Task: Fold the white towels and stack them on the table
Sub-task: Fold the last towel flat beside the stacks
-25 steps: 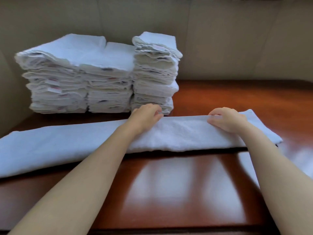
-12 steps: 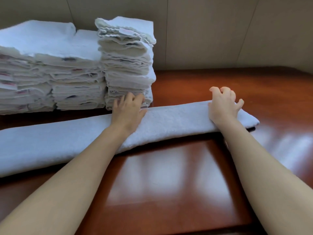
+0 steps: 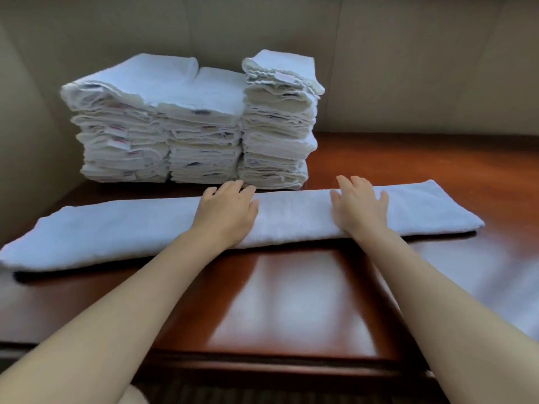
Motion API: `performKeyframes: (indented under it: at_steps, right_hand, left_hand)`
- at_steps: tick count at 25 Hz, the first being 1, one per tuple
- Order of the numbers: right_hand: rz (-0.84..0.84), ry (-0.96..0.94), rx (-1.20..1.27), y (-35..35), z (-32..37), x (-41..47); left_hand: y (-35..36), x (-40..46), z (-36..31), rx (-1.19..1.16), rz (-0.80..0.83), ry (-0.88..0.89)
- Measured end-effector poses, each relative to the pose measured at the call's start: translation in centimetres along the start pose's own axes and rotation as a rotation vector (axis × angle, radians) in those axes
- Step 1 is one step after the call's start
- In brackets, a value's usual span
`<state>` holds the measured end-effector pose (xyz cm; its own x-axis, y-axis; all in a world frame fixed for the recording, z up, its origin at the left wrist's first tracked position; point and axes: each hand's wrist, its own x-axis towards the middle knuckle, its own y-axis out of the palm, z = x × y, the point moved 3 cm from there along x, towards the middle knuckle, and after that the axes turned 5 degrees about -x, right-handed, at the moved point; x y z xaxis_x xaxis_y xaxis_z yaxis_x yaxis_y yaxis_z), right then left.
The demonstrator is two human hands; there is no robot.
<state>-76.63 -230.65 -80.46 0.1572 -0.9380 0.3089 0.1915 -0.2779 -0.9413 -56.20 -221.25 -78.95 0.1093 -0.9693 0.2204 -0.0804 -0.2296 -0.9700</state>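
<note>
Currently the towel lies as a long folded strip just in front of the stacks. Left hand and right hand press it, fingers flat, gripping nothing. Likely soft, light, floppy: best taken at an end.

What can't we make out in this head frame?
- Long towel: left end cut off by the frame edge.
- Tags in the folded stacks: print too small and blurred.
- Towel under the left hand and right hand: hidden by the flat palms.
</note>
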Motion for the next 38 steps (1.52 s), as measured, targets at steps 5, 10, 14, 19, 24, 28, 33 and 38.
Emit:
performKeyframes:
  at_steps: [5,10,14,19,24,28,33,38]
  right_hand:
    - [0.232,-0.387,0.148,0.7,13.5,-4.7]
    - [0.336,-0.418,0.035,1.9,16.0,-6.1]
    - [0.232,-0.435,-0.039,0.7,18.8,-6.9]
    - [0.325,-0.666,0.154,1.0,25.5,-9.7]
    - [0.391,-0.692,0.100,1.4,25.4,-10.3]
    - [0.417,-0.695,0.073,0.7,24.4,-10.2]
    - [0.337,-0.796,0.075,0.2,25.8,-11.5]
    - [0.184,-0.912,0.157,0.1,29.0,-13.6]
  left_hand:
    - [0.3,-4.5,6.0,-0.009,0.220,-0.171]
    - [-1.0,-7.2,17.0,-0.033,0.246,-0.407]
    - [-2.3,-9.6,20.2,-0.011,0.289,-0.586]
    - [-2.7,-10.2,20.4,0.030,0.222,-0.626]
    - [-2.9,-10.9,23.3,-0.079,0.270,-0.840]
    - [-4.0,-11.5,23.9,-0.048,0.150,-0.918]
    - [-5.5,-12.7,25.1,-0.090,0.089,-0.999]
    - [-5.4,-13.5,26.8,-0.376,0.074,-1.036]
